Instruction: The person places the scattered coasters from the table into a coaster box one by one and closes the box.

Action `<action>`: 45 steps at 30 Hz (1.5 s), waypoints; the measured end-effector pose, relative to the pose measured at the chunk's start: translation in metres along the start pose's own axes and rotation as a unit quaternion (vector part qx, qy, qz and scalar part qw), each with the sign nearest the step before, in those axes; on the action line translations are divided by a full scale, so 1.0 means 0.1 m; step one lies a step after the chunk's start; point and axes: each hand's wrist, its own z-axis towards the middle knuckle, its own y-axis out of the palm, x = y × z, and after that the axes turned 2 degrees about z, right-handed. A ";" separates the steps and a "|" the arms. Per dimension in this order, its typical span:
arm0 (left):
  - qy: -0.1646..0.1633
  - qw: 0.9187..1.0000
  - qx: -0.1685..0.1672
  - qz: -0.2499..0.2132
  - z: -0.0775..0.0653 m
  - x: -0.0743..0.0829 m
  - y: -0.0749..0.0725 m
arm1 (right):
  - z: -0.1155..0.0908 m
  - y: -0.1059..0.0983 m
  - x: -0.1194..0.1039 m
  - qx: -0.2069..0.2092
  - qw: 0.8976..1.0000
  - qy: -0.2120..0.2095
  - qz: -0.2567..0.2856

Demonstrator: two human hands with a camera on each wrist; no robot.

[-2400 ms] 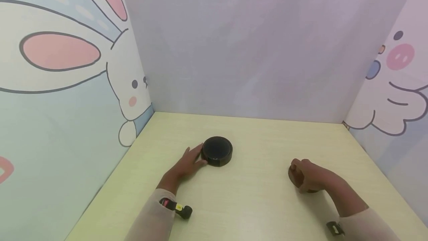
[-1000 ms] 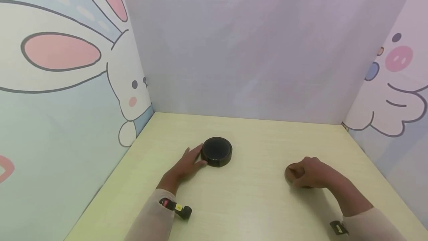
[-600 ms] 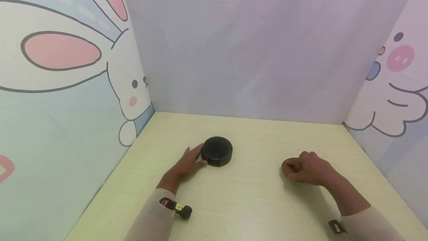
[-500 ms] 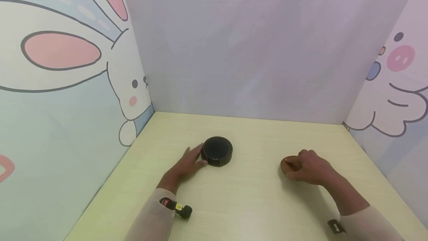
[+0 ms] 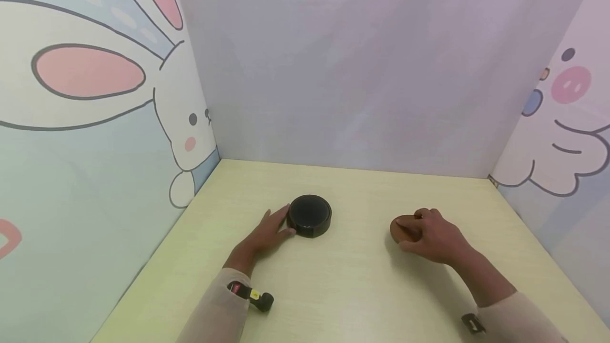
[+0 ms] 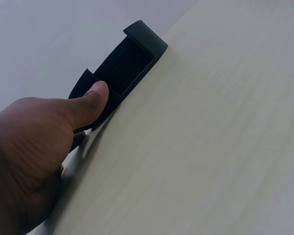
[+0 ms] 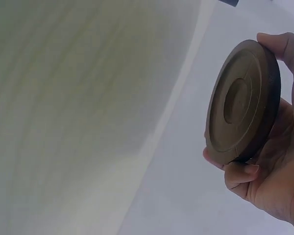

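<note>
A round black coaster holder [image 5: 310, 214] stands on the table left of centre. Its front cutout shows dark stacked lines in the left wrist view, where the holder [image 6: 130, 63] has my left thumb against its wall. My left hand [image 5: 268, 234] holds the holder's left side, thumb in front and fingers behind. Farther right, my right hand [image 5: 437, 239] grips a round brown coaster [image 5: 399, 231] by its edge, tilted above the table with a shadow beneath. The right wrist view shows the coaster's [image 7: 240, 105] raised rim and round central recess.
The pale wooden table [image 5: 352, 290] ends at a plain grey-lilac back wall [image 5: 352, 68]. Side walls with cartoon animals, a rabbit [image 5: 176, 120] on the left and a pig-nosed figure [image 5: 572, 110] on the right, enclose it.
My right hand has carried the coaster left and slightly away from me, toward the holder, and more of its face shows. The left hand and holder have stayed put.
</note>
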 end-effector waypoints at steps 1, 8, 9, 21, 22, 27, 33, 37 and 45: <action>0.002 1.000 0.000 0.001 0.00 0.00 0.00 | 0.01 0.00 0.00 0.001 1.000 -0.001 -0.001; 0.006 1.000 -0.003 0.002 0.00 0.01 -0.02 | 0.07 0.02 -0.05 0.022 1.000 -0.011 0.009; 0.004 1.000 -0.003 0.001 0.00 0.01 -0.01 | 0.08 0.02 -0.06 0.026 0.999 -0.013 0.013; 0.004 1.000 -0.001 0.000 -0.02 0.01 0.01 | 0.25 0.10 -0.28 0.037 0.997 -0.028 0.066; 0.005 1.000 0.000 0.001 -0.01 0.00 0.01 | 0.28 0.12 -0.31 0.038 0.997 -0.030 0.067; 0.005 1.000 -0.005 0.007 0.01 -0.01 -0.01 | 0.41 0.18 -0.43 0.042 0.996 -0.027 0.078; 0.002 1.000 -0.004 0.004 0.00 -0.02 0.00 | 0.56 0.27 -0.57 0.037 0.995 -0.027 0.085; 0.006 1.000 -0.004 0.007 0.00 -0.02 0.00 | 0.68 0.31 -0.68 0.031 0.995 -0.032 0.084; 0.003 1.000 -0.001 0.002 -0.01 0.00 0.00 | 0.89 0.38 -0.93 0.010 0.996 -0.053 0.076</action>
